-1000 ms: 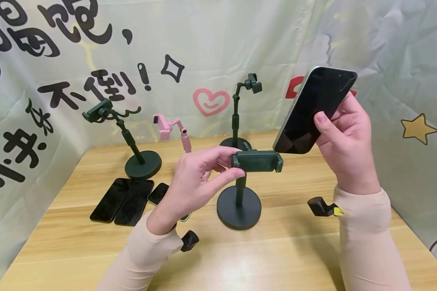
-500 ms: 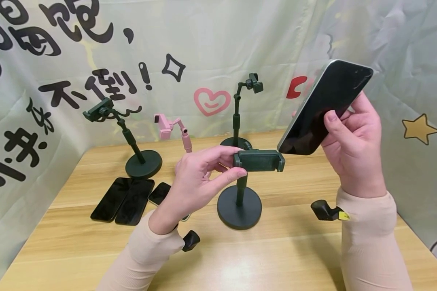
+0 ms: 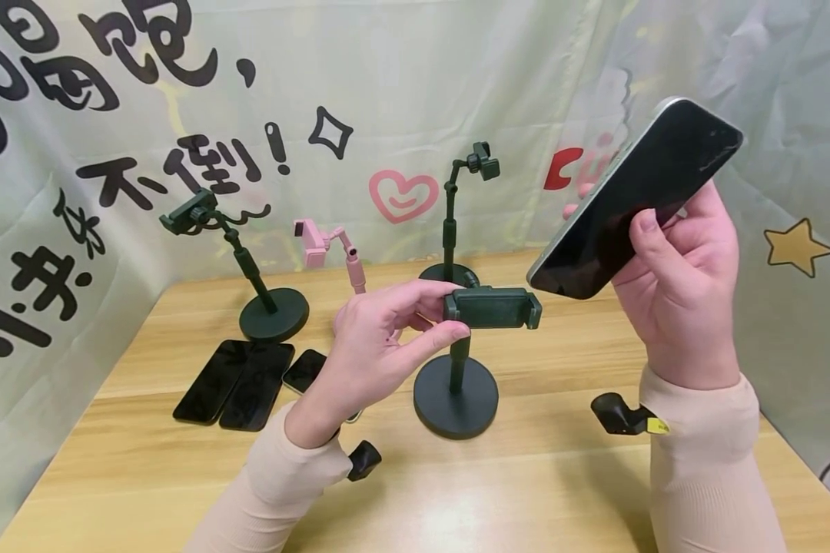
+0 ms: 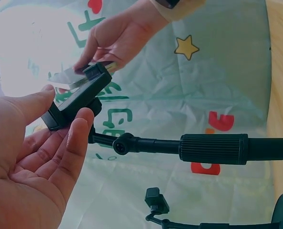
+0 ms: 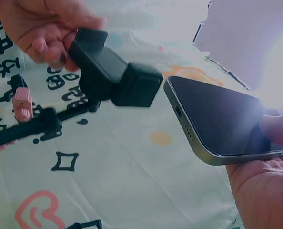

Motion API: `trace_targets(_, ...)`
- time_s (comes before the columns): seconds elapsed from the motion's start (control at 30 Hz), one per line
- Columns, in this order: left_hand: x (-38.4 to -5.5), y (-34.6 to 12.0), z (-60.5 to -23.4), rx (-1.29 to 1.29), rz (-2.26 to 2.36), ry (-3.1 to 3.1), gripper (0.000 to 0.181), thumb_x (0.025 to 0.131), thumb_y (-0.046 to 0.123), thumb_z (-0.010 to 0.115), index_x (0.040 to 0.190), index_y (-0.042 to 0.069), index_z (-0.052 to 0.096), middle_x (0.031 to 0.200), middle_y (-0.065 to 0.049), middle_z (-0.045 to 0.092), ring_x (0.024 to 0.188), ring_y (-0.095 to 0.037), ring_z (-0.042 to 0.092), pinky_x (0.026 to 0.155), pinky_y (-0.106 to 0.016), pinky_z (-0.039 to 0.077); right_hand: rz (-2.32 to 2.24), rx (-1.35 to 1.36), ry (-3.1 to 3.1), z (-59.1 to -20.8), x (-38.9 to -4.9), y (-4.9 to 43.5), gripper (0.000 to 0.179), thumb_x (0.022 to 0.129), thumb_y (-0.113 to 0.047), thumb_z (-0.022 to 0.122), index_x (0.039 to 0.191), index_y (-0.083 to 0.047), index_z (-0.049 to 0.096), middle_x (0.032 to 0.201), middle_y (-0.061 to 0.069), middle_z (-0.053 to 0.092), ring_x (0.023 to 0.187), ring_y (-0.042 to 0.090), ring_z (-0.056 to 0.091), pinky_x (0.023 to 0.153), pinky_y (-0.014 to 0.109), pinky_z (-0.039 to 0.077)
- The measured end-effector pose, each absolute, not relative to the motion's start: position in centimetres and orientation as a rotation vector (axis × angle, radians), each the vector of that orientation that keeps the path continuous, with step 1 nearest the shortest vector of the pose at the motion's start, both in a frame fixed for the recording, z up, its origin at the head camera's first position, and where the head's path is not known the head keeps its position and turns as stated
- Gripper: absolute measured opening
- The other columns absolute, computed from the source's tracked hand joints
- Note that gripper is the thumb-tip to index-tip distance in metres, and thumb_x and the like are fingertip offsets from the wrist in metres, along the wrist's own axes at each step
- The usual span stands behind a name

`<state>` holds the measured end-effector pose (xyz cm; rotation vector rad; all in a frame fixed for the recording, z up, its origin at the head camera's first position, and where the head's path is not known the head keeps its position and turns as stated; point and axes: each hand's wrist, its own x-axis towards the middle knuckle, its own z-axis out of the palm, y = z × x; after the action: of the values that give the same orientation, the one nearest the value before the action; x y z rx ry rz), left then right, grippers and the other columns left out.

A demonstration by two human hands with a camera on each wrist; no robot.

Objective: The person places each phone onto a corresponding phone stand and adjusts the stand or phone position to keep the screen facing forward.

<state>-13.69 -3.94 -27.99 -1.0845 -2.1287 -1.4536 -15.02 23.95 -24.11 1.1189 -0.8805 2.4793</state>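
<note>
My left hand [image 3: 380, 346] holds the left end of a dark green phone stand's clamp [image 3: 493, 309], thumb in front and fingers behind. In the left wrist view the stand's jointed arm [image 4: 153, 145] runs off to the right from the clamp [image 4: 79, 98]. Between its end hooks the clamp holds nothing. Up at the right, my right hand [image 3: 685, 284] grips a black-screened smartphone [image 3: 639, 200] with a silver edge, thumb on the screen. The phone is tilted, its lower corner close to the clamp's right hook. A small gap separates phone [image 5: 217, 119] and clamp [image 5: 108, 71] in the right wrist view.
Two more dark green stands [image 3: 273, 313] [image 3: 449, 230] and a pink stand [image 3: 354, 269] stand behind. Black phones [image 3: 210, 382] [image 3: 257, 386] lie at the left, with a smaller phone [image 3: 304, 370] partly behind my left arm. A printed cloth [image 3: 526, 92] hangs around the wooden table [image 3: 526, 476].
My right hand has moved right with the smartphone, which has tilted further over to the right. My left hand stays on the clamp.
</note>
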Motion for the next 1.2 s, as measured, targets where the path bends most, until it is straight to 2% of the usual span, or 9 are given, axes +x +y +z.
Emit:
trace_targets(0.2, -13.7, -4.0, -27.9, -1.096, -1.456, -2.122, 0.034, 0.090, 0.010, 0.088, 0.121, 0.006, 0.077, 0.093, -0.003, 0.081, 0.082, -0.005, 0.077, 0.077, -0.026, 0.065, 2.482, 1.125, -0.783, -23.7, -14.3, 22.4, 0.047, 0.100, 0.022, 0.052, 0.143, 0.014, 0.034, 0.126, 0.038, 0.062, 0.115, 0.051, 0.068, 0.103, 0.058, 0.060)
trace_targets(0.37, -13.7, -3.9, -28.0, -1.103, -1.459, -2.117, 0.034, 0.089, 0.009, 0.088, 0.122, 0.005, 0.076, 0.093, -0.003, 0.081, 0.081, -0.005, 0.077, 0.078, -0.026, 0.065, 2.475, 1.164, -0.769, -23.9, -14.1, 21.3, 0.055, 0.100, 0.022, 0.051, 0.151, 0.011, 0.032, 0.135, 0.035, 0.060, 0.114, 0.048, 0.070, 0.108, 0.057, 0.057)
trace_targets(0.5, -13.7, -3.9, -28.0, -1.102, -1.447, -2.116, 0.035, 0.089, 0.009, 0.088, 0.122, 0.005, 0.076, 0.093, -0.003, 0.081, 0.082, -0.005, 0.078, 0.078, -0.026, 0.065, 2.462, 1.163, -0.755, -23.9, -14.0, 20.7, 0.057, 0.099, 0.021, 0.053, 0.151, 0.010, 0.031, 0.137, 0.034, 0.060, 0.112, 0.047, 0.069, 0.108, 0.056, 0.057)
trace_targets(0.93, -13.6, -4.0, -27.8, -1.113, -1.438, -2.108, 0.035, 0.090, 0.009, 0.087, 0.122, 0.005, 0.076, 0.095, -0.003, 0.082, 0.086, -0.007, 0.078, 0.079, -0.025, 0.065, 2.428, 1.142, -0.682, -23.9, -13.3, 19.4, 0.057, 0.097, 0.020, 0.057, 0.146, 0.009, 0.032, 0.122, 0.033, 0.062, 0.112, 0.048, 0.070, 0.107, 0.056, 0.058)
trace_targets(1.2, -13.6, -4.0, -27.9, -1.142, -1.493, -2.099, 0.034, 0.091, 0.008, 0.086, 0.124, 0.003, 0.075, 0.096, -0.006, 0.081, 0.088, -0.008, 0.077, 0.080, -0.026, 0.065, 2.366, 1.137, -0.637, -23.9, -13.2, 18.9, 0.059, 0.093, 0.024, 0.060, 0.144, 0.010, 0.033, 0.113, 0.033, 0.063, 0.105, 0.047, 0.071, 0.102, 0.055, 0.061)
